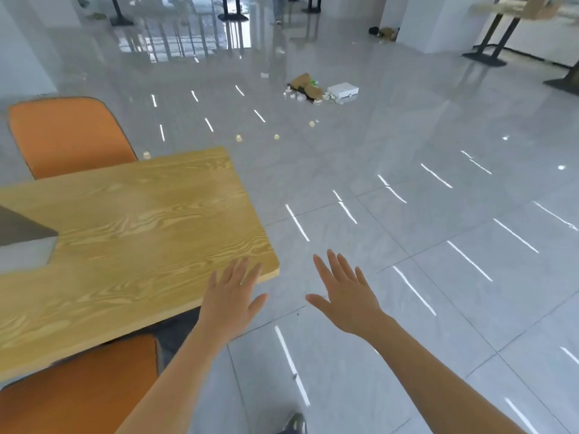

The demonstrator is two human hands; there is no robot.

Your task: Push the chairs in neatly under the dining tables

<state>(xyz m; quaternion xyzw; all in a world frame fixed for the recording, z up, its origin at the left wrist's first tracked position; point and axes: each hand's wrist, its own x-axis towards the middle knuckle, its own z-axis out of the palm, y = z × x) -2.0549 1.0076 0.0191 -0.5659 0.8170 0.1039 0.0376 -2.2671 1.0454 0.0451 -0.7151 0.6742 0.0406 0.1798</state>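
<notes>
I am seeing the near chair [78,386] sitting partly under the table [125,230]. The left hand [232,299] and right hand [347,302] are hovering, fingers spread flat, gripping nothing. The far chair [69,133] is standing against the opposite edge.

bare left hand [230,303] and right hand [347,303]; dark shoe [294,423].
</notes>
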